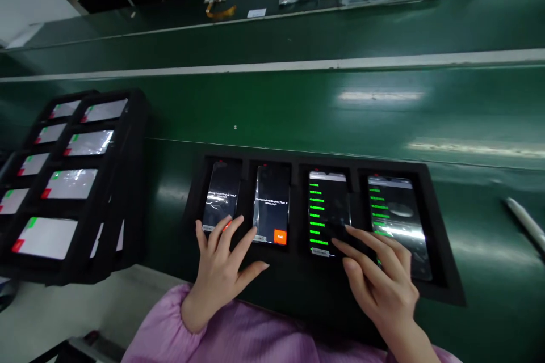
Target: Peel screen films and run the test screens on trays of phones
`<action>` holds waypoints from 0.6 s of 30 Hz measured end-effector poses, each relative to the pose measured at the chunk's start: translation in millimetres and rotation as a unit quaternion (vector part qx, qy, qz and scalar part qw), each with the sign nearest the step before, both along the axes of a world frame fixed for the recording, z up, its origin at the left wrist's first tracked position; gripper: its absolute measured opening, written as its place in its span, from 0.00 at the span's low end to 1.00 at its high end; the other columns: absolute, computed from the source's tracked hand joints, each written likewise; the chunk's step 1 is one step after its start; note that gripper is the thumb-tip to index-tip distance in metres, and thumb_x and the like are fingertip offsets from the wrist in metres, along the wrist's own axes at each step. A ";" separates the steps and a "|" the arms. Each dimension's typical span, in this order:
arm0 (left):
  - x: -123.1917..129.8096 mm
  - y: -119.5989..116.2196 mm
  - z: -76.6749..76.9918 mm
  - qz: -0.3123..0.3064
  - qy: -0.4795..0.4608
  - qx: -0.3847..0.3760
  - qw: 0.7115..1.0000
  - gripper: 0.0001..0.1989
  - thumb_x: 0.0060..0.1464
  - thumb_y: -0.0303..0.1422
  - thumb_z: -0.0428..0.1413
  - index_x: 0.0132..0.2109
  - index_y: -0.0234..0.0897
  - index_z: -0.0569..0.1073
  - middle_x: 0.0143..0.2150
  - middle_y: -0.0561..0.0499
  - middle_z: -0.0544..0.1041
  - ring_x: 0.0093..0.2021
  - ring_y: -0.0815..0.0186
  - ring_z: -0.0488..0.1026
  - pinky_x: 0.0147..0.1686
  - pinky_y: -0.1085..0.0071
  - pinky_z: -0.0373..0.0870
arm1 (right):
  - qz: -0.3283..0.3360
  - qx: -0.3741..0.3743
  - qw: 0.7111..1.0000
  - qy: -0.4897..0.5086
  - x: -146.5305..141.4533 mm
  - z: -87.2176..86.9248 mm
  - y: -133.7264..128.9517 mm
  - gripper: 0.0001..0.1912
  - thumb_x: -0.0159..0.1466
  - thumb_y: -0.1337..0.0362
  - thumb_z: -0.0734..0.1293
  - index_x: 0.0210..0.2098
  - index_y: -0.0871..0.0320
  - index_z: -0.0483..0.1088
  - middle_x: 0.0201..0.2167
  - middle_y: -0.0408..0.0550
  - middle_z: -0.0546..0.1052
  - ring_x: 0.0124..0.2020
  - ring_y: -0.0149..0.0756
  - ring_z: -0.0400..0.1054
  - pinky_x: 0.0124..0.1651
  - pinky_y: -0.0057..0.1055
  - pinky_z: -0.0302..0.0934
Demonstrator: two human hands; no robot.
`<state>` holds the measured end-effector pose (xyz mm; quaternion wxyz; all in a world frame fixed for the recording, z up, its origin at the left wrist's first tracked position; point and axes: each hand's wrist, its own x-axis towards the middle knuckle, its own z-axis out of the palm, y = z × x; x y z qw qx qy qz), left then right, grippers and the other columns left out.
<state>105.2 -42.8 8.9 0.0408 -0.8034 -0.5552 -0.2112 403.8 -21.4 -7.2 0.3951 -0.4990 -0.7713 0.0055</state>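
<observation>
Head view shows four lit phones (272,204) in a black tray (323,162) on a green belt (298,108), with a second tray (138,125) holding eight filmed phones (70,183) at 9 o'clock and one white pen (525,224) at 3 o'clock. The left hand (217,278), fingers spread wide and holding nothing, sits at the lower edge of the first two phones. The right hand (378,278), also open and empty, reaches over the third and fourth phones, its index finger (340,245) low on the third.
</observation>
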 end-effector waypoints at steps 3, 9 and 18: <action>1.2 -3.0 -0.4 -0.001 -0.004 0.002 1.000 0.20 0.69 0.48 0.53 0.58 0.44 0.78 0.61 0.43 0.75 0.65 0.54 0.66 0.77 0.42 0.34 | 0.011 -0.005 1.000 -0.006 1.4 -1.3 -1.0 0.10 0.70 0.73 0.67 0.47 0.58 0.78 0.51 0.56 0.78 0.50 0.50 0.72 0.51 0.48 0.64; 5.4 -5.3 1.7 0.002 0.030 -0.030 0.999 0.20 0.69 0.50 0.52 0.60 0.50 0.77 0.65 0.45 0.73 0.67 0.51 0.64 0.75 0.39 0.25 | 0.010 -0.017 1.000 0.001 2.5 -4.0 -2.8 0.17 0.70 0.74 0.67 0.54 0.51 0.78 0.53 0.52 0.78 0.50 0.51 0.72 0.51 0.50 0.64; -78.0 -26.8 -0.3 0.174 0.052 -0.011 0.983 0.21 0.68 0.42 0.56 0.63 0.41 0.73 0.59 0.42 0.77 0.63 0.53 0.70 0.77 0.42 0.34 | 0.014 0.015 1.000 -0.001 3.3 -8.1 -1.8 0.36 0.70 0.74 0.67 0.71 0.36 0.64 0.50 0.49 0.79 0.46 0.50 0.73 0.49 0.49 0.64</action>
